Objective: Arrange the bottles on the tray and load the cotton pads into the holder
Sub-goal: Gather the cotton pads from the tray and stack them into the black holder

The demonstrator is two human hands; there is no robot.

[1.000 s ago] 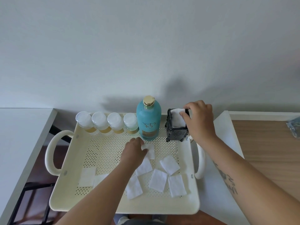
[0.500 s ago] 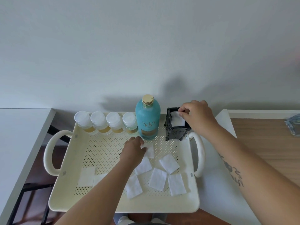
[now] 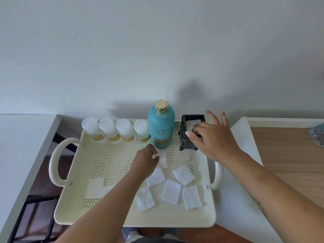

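A cream perforated tray point(image 3: 112, 158) holds several small clear bottles point(image 3: 108, 128) with white caps in a row at its back. Beside them stands a tall teal bottle point(image 3: 161, 127) with a gold cap. A black holder point(image 3: 188, 137) at the tray's back right has a white pad point(image 3: 191, 125) in it. My right hand point(image 3: 210, 137) hovers over the holder's right side, fingers spread, holding nothing. My left hand point(image 3: 145, 160) pinches the corner of one cotton pad point(image 3: 163, 159) mid-tray. Several more square pads point(image 3: 183, 175) lie loose on the tray's front half.
The tray's handles point(image 3: 54, 163) stick out left and right. A white surface point(image 3: 17, 146) lies to the left and a white-edged wooden table point(image 3: 289, 155) to the right. A clear object point(image 3: 317, 134) sits at the far right edge. A wall rises directly behind.
My right hand has let go of the pad in the holder and opened its fingers, lifting slightly back. My left hand has kept its pinch on the mid-tray pad.
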